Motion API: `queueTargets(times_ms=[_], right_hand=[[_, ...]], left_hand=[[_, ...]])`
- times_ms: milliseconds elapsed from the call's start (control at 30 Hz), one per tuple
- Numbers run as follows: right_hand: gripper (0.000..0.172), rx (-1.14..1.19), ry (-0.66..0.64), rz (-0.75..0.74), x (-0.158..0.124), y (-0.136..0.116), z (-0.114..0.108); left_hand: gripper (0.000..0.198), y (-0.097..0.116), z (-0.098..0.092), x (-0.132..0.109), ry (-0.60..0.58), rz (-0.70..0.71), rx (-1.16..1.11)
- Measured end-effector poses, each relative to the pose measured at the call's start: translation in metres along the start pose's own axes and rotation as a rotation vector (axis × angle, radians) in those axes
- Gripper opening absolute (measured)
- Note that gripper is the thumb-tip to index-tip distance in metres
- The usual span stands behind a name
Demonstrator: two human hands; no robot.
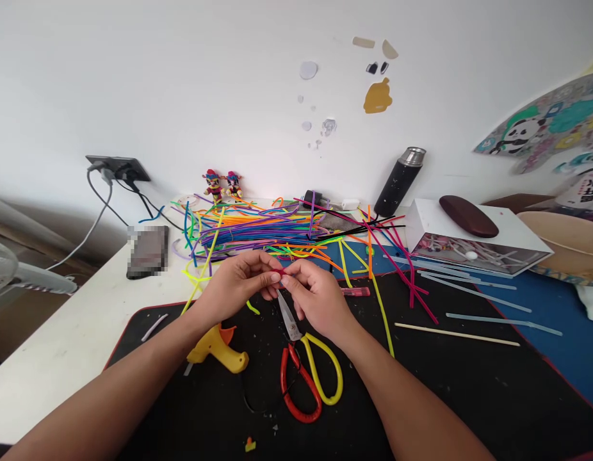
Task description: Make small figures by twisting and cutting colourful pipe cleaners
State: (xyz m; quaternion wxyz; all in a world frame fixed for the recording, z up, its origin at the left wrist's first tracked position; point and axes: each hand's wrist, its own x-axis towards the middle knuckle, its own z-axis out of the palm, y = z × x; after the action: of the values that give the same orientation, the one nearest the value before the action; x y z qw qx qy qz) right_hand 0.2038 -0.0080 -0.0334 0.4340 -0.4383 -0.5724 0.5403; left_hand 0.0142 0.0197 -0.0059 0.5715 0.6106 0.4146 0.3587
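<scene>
Clamping a red piece (278,271) in left grip (241,282) and right grip (320,298), likely for fine control.
Keeping scissors (293,331) at six o'clock, glue gun (223,356) at seven, presumably within reach.

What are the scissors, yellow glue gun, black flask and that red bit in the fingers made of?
Scissors: steel-looking blades, grey sheen; glossy handles, probably plastic-coated.
Yellow glue gun: likely moulded plastic, smooth even colour.
Black flask: shiny cap suggests bare metal; dark body could be painted metal.
Red bit: mostly covered, can't tell.
</scene>
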Motion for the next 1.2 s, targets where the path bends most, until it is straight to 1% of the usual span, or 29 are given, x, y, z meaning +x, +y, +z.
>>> queueTargets(times_ms=[133,267,367,467,600,667,833,1000,1200], right_hand=[[0.014,0.047,0.030,0.022,-0.001,-0.004,0.001],[0.015,0.045,0.024,0.023,-0.001,-0.004,0.002],[0.014,0.052,0.020,0.020,-0.001,-0.002,0.002],[0.012,0.048,0.030,0.025,-0.001,-0.001,0.003],[0.009,-0.009,0.056,0.025,-0.002,0.000,0.005],[0.009,-0.036,0.063,0.022,-0.002,0.002,0.006],[0.011,-0.006,0.042,0.049,0.001,0.008,0.006],[0.011,0.015,0.017,0.058,0.003,0.010,0.004],[0.011,-0.070,0.049,0.022,0.000,0.005,0.005]], left_hand=[[0.045,0.000,-0.003,0.000,-0.062,-0.010,-0.064],[0.042,0.000,-0.003,0.000,-0.055,-0.027,-0.046],[0.039,-0.003,0.000,0.000,-0.037,-0.004,-0.004],[0.033,-0.006,0.003,-0.004,-0.007,0.044,0.061],[0.023,-0.010,0.008,-0.010,0.053,0.125,0.275],[0.021,-0.011,0.009,-0.010,0.069,0.126,0.324],[0.022,-0.011,0.009,-0.006,0.048,0.065,0.195],[0.021,-0.010,0.008,-0.005,0.042,0.069,0.219],[0.022,-0.010,0.008,-0.007,-0.024,0.072,0.193]])
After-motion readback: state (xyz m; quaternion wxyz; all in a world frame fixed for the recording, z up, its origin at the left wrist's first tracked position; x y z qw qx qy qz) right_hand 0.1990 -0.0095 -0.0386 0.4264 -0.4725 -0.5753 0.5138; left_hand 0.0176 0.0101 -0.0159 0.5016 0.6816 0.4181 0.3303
